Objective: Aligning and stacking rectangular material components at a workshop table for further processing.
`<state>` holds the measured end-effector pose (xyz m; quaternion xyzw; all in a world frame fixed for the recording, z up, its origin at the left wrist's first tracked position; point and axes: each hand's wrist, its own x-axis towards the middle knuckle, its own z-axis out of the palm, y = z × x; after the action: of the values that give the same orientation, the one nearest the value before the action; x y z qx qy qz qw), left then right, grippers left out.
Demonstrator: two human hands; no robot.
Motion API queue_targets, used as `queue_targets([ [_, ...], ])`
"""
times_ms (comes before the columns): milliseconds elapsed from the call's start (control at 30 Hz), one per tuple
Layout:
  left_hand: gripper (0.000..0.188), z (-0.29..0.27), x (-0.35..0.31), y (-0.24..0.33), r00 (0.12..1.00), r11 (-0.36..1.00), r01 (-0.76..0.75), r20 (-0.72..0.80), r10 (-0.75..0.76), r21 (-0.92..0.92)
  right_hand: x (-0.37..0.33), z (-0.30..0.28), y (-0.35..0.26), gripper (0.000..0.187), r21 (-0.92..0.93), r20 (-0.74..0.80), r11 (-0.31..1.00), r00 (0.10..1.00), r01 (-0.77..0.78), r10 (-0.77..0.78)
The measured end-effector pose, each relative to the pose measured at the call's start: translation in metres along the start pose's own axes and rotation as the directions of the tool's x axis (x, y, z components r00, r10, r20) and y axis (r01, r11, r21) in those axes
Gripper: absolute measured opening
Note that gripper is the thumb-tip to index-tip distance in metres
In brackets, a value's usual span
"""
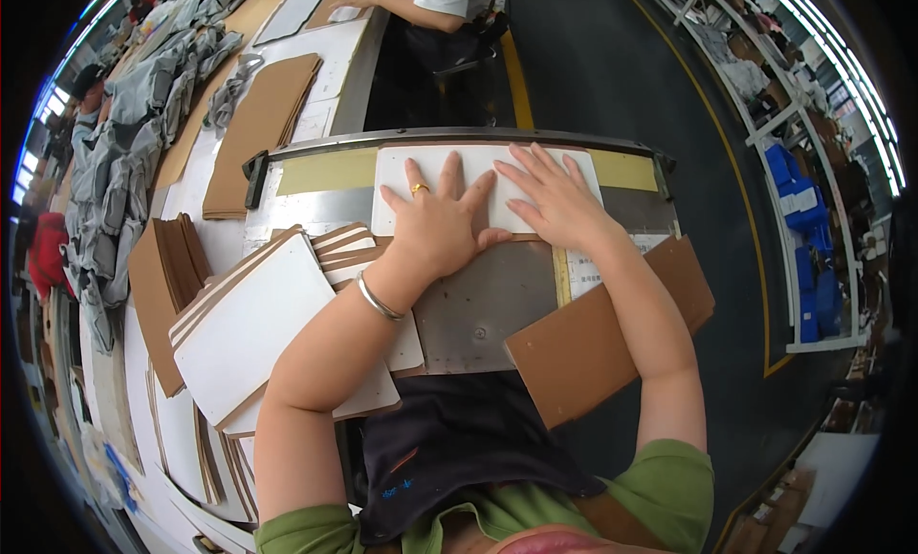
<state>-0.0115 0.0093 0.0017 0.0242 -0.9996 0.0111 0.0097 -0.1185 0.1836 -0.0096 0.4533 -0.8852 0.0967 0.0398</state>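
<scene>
Both palms press down on a white cardboard sheet [387, 157] with a brown edge, which lies against the raised far rail of a metal worktop [478, 315]. My left hand [435, 215], with a ring and a bracelet above its wrist, spreads its fingers over the sheet's left half. On the right half my right hand [555, 195] lies flat, fingers stretched forward. Under my left forearm rests a fanned stack of white-faced cardboard sheets [253, 325]. A stack of brown cardboard [574, 353] sits beneath my right forearm, overhanging the worktop's edge.
Brown cardboard stacks [263, 133] lie on the long table at left, beside heaped grey garments [143, 124]. Another person [440, 9] sits at the table's far end. Shelving with blue bins [803, 210] stands right, across the dark floor [622, 66].
</scene>
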Motion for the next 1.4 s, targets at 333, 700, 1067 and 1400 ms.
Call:
queue_targets([
  [333, 0.077, -0.001, -0.002, -0.004, 1.000, 0.999, 0.009, -0.013, -0.010, -0.046, -0.008, 0.010, -0.009, 0.047, -0.143, -0.053, 0.982, 0.992, -0.123, 0.117],
  [700, 0.077, 0.006, 0.000, -0.005, 0.999, 0.999, 0.016, -0.041, -0.018, -0.050, -0.004, 0.016, -0.004, 0.045, -0.135, -0.097, 0.982, 0.988, -0.131, 0.119],
  [1067, 0.076, 0.006, 0.003, -0.012, 1.000, 0.995, -0.007, -0.023, 0.005, -0.097, 0.000, 0.011, -0.004, 0.041, -0.099, -0.178, 0.992, 0.982, -0.077, 0.058],
  [1400, 0.075, 0.013, -0.014, -0.001, 0.953, 0.954, -0.281, -0.151, 0.264, -0.102, 0.026, -0.008, 0.013, 0.026, 0.211, -0.183, 0.976, 0.979, -0.054, 0.094],
])
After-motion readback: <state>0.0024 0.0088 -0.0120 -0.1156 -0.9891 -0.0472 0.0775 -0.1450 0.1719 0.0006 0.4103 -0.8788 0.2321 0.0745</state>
